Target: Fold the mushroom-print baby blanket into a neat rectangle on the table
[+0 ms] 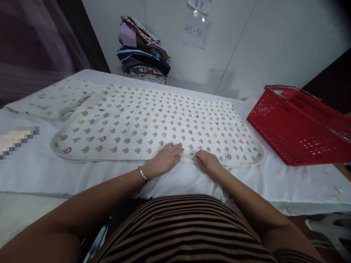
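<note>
A cream blanket [170,120] printed with grey and coloured mushrooms lies spread over the white-covered table, its near corners rounded. My left hand [168,157] rests flat on its near edge, fingers stretched out to the right; a bracelet circles that wrist. Just right of it, my right hand [208,161] is closed, its curled fingers pinching the blanket's near edge. Along that edge, between the two hands, the border is slightly lifted and shows its layers.
A red plastic basket [307,128] with metal handles stands at the right. Another patterned cream cloth [46,98] lies folded at the far left. Behind the table, folded clothes [145,54] are stacked against the wall. A paper sign [194,33] reads 45-50.
</note>
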The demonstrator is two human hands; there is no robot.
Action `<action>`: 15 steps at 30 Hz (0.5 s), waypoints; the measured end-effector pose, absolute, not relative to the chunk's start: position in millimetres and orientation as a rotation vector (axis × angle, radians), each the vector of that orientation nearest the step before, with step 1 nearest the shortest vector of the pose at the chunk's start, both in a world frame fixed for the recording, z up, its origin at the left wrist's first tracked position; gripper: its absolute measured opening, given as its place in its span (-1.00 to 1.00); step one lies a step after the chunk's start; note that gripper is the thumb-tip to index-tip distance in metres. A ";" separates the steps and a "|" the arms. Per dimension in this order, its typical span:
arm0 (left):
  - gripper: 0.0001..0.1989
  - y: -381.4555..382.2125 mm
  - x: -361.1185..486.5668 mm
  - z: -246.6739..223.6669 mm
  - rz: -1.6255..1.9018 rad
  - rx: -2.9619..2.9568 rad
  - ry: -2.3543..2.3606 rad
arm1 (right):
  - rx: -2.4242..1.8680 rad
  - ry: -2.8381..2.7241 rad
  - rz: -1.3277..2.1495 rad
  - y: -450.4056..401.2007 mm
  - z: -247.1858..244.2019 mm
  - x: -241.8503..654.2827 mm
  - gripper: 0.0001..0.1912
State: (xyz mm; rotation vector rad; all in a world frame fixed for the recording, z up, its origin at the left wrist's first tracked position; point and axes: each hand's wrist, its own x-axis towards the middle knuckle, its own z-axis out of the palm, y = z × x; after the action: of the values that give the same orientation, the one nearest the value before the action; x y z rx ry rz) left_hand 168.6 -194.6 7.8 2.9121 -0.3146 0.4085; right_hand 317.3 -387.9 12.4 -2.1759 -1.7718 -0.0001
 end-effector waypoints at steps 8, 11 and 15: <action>-0.76 -198.4 165.2 20.1 0.495 2.762 -0.258 | -2.148 -1.773 -0.080 -387.2 12.1 311.1 -0.80; -0.81 -197.8 162.2 21.6 0.548 2.625 -0.153 | -2.112 -1.823 -0.076 -387.8 9.5 307.8 -0.80; -0.80 -197.9 164.7 19.6 0.544 2.519 -0.041 | -2.083 -1.872 -0.109 -388.1 8.2 305.4 -0.74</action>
State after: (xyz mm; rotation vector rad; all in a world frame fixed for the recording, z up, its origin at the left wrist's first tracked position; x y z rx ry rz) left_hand 164.7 -197.9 19.6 2.5189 -0.0408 0.5435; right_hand 305.4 -388.1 8.2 -2.0830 -1.8720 -0.1093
